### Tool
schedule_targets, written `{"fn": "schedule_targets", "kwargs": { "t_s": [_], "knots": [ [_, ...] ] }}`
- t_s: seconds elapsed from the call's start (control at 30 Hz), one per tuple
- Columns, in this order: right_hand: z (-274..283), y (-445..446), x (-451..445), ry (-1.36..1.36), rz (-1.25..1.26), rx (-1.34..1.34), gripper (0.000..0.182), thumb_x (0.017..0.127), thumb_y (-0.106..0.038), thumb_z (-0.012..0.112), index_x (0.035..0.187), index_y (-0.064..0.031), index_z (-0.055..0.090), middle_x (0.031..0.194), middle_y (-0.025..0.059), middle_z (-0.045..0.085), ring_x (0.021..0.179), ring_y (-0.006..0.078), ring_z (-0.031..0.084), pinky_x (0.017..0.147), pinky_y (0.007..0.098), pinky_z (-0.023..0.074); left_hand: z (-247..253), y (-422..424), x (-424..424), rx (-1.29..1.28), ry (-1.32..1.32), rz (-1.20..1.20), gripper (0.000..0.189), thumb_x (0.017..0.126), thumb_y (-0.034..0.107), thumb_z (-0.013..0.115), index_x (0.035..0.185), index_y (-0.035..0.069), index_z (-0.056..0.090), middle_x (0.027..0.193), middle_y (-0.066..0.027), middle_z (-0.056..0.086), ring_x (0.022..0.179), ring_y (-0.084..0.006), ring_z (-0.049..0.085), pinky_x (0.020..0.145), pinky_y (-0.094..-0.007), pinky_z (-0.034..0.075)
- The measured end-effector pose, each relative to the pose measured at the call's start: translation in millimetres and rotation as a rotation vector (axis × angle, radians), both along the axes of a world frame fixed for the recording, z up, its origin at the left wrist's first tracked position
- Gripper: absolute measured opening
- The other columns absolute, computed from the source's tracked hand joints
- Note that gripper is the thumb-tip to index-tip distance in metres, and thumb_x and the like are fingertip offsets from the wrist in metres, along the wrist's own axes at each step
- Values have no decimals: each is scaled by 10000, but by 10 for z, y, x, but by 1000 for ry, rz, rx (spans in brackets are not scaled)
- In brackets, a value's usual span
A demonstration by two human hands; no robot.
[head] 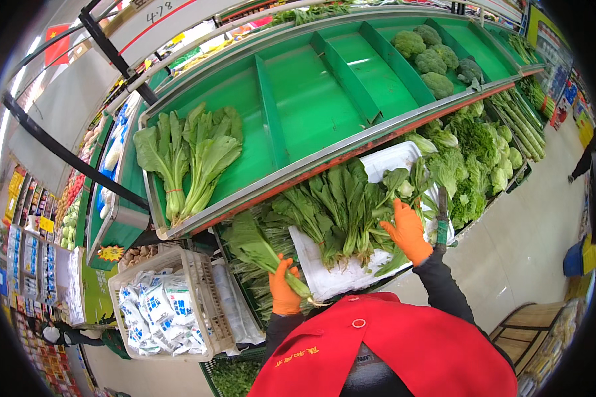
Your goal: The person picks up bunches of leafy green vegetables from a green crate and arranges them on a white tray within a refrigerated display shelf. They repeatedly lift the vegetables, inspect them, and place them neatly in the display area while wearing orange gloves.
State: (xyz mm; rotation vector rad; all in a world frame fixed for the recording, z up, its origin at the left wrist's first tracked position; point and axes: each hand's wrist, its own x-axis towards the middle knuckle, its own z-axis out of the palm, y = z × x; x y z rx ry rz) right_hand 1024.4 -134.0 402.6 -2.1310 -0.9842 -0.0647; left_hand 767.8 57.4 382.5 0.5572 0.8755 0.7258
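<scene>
My left hand (284, 293), in an orange glove, grips the root end of a leafy green vegetable (251, 245) whose leaves point up and left. My right hand (409, 232), gloved the same way, is over the right side of a white foam tray (310, 273). Its thumb and forefinger are apart, and the fingertips are close to loose leaves with a pale stem end (405, 188). Whether they touch is hard to tell. On the tray lie dark leafy bunches (345, 208) with roots towards me. A green-taped knife-like tool (442, 226) is beside my right hand.
Above the tray slopes a green divided shelf (303, 99), with leafy bunches (191, 161) at left and broccoli (430, 62) at right. Lettuce (469, 168) is piled right of the tray. A plastic crate (213, 302) of white packets stands left. A metal rail edges the shelf.
</scene>
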Motion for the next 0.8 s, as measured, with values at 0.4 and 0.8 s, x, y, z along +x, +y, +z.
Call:
{"fn": "schedule_targets", "kwargs": {
  "t_s": [0.4,0.8],
  "knots": [
    [-715,659,-577,32,3,-720,995,714,-455,749,1396,113,300,956,183,633,735,284,657,621,403,525,-34,-294,295,6,12,-168,382,887,137,607,1255,109,509,1060,-74,617,836,-162,582,701,-287,485],
    [208,7,-948,226,267,-104,559,715,-126,720,1232,-127,509,1059,122,537,945,328,558,793,404,478,54,-486,994,-148,-286,-479,367,925,107,577,1269,9,494,1224,-118,590,1118,-221,573,940,-351,480]
  ]
}}
